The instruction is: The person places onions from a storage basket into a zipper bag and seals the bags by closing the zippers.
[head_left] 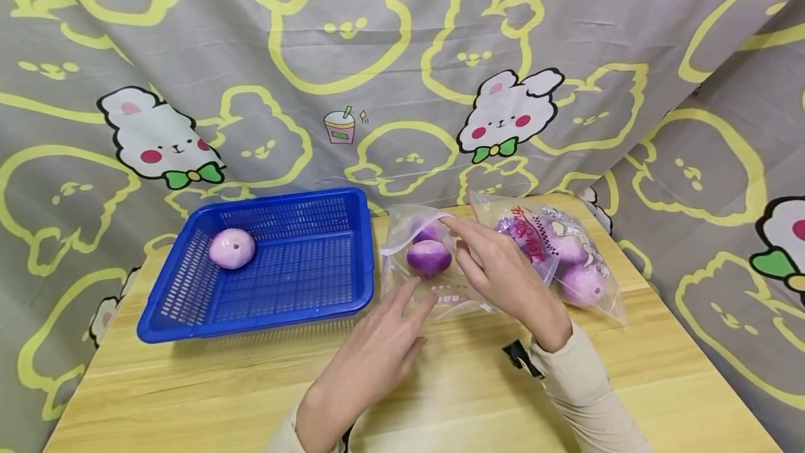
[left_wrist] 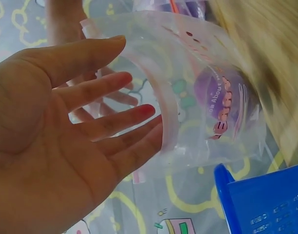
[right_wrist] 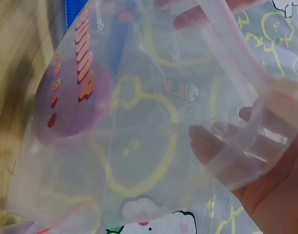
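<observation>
A clear printed zip bag lies with its mouth spread, and two purple-and-white onions show at it, one partly behind the other. Through the plastic, a purple onion also appears in the left wrist view. My left hand is at the bag's near left side, its fingers extended; in the left wrist view, the fingertips reach the bag's rim. My right hand touches the bag's right side with outstretched fingers. The right wrist view shows plastic draped over part of those fingers.
A blue plastic basket with one pale purple onion stands at left. Another printed clear bag holding several purple onions lies at right. The wooden table meets a patterned cloth behind.
</observation>
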Tool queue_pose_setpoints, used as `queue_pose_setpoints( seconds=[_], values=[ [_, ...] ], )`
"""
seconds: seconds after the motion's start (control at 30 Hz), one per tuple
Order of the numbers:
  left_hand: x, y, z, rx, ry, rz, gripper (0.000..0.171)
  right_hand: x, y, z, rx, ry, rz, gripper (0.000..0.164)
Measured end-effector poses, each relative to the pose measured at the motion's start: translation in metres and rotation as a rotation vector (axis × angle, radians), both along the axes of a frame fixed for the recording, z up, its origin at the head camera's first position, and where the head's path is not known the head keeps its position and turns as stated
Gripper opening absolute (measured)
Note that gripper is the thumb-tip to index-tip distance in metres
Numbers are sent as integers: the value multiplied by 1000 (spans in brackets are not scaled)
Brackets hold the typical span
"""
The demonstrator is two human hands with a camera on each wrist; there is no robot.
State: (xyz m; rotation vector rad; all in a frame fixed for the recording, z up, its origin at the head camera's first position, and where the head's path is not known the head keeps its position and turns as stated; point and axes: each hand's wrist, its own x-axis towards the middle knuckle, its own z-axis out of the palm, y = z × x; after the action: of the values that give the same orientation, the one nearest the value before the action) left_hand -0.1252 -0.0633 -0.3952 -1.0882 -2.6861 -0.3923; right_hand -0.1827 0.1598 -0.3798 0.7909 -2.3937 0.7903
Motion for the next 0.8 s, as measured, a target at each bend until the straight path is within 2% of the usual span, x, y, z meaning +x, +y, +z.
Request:
queue_pose_setpoints(
  seconds=[0.13,0.5,0.67,0.8],
  values=[
    [3,-1,5,8,7,-9,57,1,-1,1,8,-6,-1,42],
    [9,-12,17,104,135,-37,43,8,-4,-4,48,-23,19,45],
    [6,-22,26,153,158,-18,41,10,-6,-3,63,-39,14,46],
    [-1,-34,34,173,194,31,43,8,-7,-1,62,-38,26,46]
  ],
)
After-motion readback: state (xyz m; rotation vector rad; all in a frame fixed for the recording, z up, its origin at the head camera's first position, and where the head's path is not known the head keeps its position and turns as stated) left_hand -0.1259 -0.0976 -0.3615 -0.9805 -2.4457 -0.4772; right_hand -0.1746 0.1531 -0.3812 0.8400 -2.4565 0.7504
